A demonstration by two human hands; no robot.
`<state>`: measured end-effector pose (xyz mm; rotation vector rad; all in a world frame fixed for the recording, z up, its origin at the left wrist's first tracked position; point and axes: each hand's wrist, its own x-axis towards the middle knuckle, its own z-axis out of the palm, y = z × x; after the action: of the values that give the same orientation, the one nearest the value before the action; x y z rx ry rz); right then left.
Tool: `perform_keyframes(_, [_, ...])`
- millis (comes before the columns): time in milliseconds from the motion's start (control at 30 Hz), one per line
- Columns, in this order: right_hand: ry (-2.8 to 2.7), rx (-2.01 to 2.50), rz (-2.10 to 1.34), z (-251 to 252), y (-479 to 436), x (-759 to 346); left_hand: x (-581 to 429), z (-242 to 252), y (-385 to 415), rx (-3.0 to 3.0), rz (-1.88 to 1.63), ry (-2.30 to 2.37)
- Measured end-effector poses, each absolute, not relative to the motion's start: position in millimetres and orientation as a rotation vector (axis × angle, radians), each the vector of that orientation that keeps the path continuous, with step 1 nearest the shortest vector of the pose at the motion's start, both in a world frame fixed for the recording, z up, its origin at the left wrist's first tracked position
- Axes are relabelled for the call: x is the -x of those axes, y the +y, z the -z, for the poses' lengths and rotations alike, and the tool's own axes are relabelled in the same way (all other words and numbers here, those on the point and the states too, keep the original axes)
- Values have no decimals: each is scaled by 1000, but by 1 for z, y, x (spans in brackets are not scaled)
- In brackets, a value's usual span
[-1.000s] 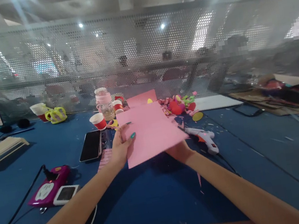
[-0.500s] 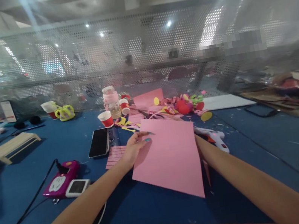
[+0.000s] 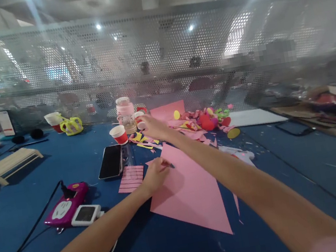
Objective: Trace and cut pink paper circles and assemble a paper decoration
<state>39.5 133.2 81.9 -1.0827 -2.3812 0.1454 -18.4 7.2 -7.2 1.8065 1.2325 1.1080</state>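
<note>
A large pink sheet of paper lies slanted on the blue table. At its upper left edge, my left hand is closed, with its fingers bent over the paper. My right hand reaches across above the sheet, its fingers stretched out toward the small red-and-white paper cup beside the pink-lidded jar. I see nothing held in it, though its fingertips are partly hidden. Below that hand are yellow paper scraps. A lined pink paper piece rests left of my left hand.
A black phone, another red-and-white cup and a purple power strip with a white charger stand left. A white glue gun lies partly behind my right forearm. Coloured craft pieces are heaped at the back.
My right hand has come out from behind the pink sheet's right side and moved up and left toward the cups. The sheet now lies lower; my left hand has curled and shifted slightly down.
</note>
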Motion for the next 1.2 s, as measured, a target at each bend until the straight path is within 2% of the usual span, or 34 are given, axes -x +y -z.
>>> perform_keyframes(100, [-2501, 808, -104, -68, 137, 11, 18, 6, 7, -1825, -1117, 1245])
perform_keyframes(267, [-2552, 780, -120, -44, 148, 43, 18, 10, 10, -1825, -1212, 1062])
perform_keyframes(367, [-2523, 815, -127, -39, 150, 38, 19, 13, 12, -1802, -1202, 1117])
perform_keyframes(567, [-2318, 928, -84, -63, 135, -23, 18, 12, 7, -1695, -1092, 1332])
perform_keyframes(733, [-1884, 1109, -45, -75, 109, -112, 9, 0, -8, -1735, -1008, 1084])
perform_keyframes(833, [-1785, 1168, -7, -69, 87, -155, 7, -3, -11, -1934, -1050, 1142])
perform_keyframes(967, [-1758, 1160, -10, -55, 55, -187, 9, -1, -6, -1801, -927, 1364])
perform_keyframes(1200, [-1666, 1232, 24, -31, 25, -203, 7, -3, -12, -1961, -871, 1174])
